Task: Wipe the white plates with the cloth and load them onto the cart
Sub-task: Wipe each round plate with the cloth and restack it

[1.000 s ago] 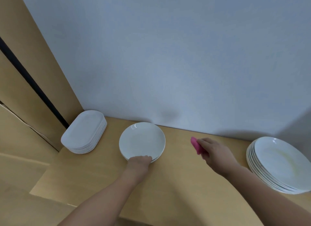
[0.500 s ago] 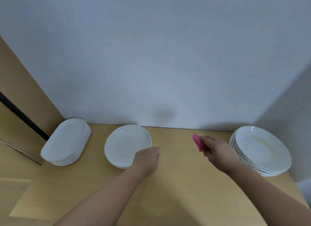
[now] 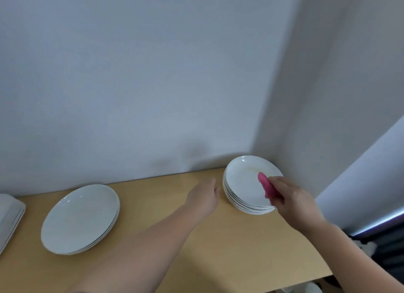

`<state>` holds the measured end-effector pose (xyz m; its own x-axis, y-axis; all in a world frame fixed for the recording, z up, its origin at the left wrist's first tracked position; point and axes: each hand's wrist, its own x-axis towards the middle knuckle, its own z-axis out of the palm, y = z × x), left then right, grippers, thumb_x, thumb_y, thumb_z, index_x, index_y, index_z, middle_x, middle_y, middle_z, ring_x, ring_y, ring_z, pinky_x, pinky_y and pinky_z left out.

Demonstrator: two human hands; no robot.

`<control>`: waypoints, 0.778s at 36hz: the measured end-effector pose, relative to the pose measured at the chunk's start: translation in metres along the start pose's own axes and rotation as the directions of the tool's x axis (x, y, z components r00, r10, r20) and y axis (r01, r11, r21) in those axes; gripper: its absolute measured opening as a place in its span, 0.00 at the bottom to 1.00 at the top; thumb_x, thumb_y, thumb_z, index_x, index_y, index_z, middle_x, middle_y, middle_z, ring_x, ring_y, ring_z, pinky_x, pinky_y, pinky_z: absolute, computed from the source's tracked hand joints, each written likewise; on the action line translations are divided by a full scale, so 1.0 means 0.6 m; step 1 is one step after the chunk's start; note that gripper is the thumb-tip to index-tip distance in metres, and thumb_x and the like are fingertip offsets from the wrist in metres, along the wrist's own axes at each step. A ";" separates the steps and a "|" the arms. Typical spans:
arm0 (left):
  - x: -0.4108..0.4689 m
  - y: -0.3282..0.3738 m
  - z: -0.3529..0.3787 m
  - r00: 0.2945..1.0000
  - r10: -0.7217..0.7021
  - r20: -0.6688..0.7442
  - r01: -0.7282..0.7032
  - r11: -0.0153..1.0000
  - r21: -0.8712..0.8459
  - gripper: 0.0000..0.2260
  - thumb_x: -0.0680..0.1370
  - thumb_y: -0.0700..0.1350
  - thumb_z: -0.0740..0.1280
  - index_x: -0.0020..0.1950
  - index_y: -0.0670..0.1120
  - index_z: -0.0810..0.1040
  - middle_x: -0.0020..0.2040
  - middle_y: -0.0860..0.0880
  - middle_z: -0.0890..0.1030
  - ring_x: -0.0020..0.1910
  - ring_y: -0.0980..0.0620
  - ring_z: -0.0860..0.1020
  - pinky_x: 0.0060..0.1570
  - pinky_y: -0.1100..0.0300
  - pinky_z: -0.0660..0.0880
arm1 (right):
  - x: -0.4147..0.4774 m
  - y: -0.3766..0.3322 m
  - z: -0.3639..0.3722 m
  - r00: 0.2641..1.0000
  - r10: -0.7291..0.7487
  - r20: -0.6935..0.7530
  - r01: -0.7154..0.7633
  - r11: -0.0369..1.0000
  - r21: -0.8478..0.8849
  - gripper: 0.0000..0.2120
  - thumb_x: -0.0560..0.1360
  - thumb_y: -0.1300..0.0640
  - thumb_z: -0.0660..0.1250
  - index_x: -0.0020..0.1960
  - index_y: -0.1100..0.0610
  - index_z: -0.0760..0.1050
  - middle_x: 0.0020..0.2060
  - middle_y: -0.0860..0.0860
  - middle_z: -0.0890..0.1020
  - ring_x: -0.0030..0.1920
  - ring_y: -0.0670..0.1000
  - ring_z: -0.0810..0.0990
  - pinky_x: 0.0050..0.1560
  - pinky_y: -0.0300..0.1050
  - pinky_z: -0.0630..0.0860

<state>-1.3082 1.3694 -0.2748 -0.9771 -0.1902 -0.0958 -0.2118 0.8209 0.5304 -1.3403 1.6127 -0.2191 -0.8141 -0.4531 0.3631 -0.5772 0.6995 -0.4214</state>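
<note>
Head view shows two bare forearms reaching out over a wooden counter [image 3: 229, 255]. The right hand [image 3: 294, 202] has its fingers curled round a pink cloth [image 3: 266, 187], pinched between thumb and fingers, with one rounded end sticking out past the fingertips. That end sits over the top plate of a stack of round white plates [image 3: 242, 184], which lies directly under and ahead of these fingers; whether the cloth touches the plate cannot be told. A faint yellowish smear marks the top plate just beyond the cloth's tip. The left hand [image 3: 204, 196] is seen from the back, its fingers stretched forward, loosely together and holding nothing. Their tips are just beside the left rim of the same stack, and contact cannot be made out. Well to the left of these fingers a second stack of round plates [image 3: 79, 219] rests on the counter. Further left again, the edge of some oval plates [image 3: 9, 216] is cut off by the frame. Beyond all the fingers, a pale wall [image 3: 153, 85] rises from the counter's back edge and meets a side wall in the corner behind the right-hand stack.
</note>
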 end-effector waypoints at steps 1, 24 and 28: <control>0.010 0.011 0.008 1.000 -0.030 0.005 0.030 0.999 -0.011 0.10 0.82 0.50 0.56 0.45 0.47 0.67 0.42 0.47 0.76 0.42 0.44 0.75 0.37 0.55 0.66 | -0.001 0.013 -0.005 1.000 0.005 0.002 -0.005 1.000 0.008 0.05 0.79 0.52 0.65 0.44 0.47 0.75 0.38 0.38 0.75 0.37 0.42 0.73 0.31 0.42 0.75; 0.105 0.093 0.076 0.878 -0.466 0.106 0.473 0.815 -0.336 0.07 0.71 0.37 0.59 0.34 0.44 0.71 0.35 0.44 0.78 0.37 0.41 0.79 0.38 0.52 0.78 | 0.039 0.154 -0.035 0.979 -0.168 0.112 0.162 0.985 0.062 0.10 0.73 0.66 0.70 0.42 0.52 0.75 0.37 0.38 0.71 0.35 0.43 0.70 0.33 0.42 0.72; 0.106 0.102 0.066 0.875 -0.477 0.079 0.454 0.754 -0.475 0.07 0.72 0.36 0.58 0.35 0.43 0.71 0.37 0.43 0.80 0.39 0.40 0.83 0.41 0.48 0.82 | 0.043 0.162 -0.038 0.975 -0.192 0.113 0.186 0.980 0.065 0.10 0.71 0.67 0.70 0.43 0.53 0.76 0.37 0.38 0.69 0.34 0.44 0.69 0.31 0.42 0.72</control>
<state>-1.3843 1.4289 -0.2819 -0.7561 -0.5152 -0.4036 -0.5925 0.2768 0.7565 -1.4159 1.6817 -0.2317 -0.6898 -0.6387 0.3410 -0.7214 0.5659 -0.3993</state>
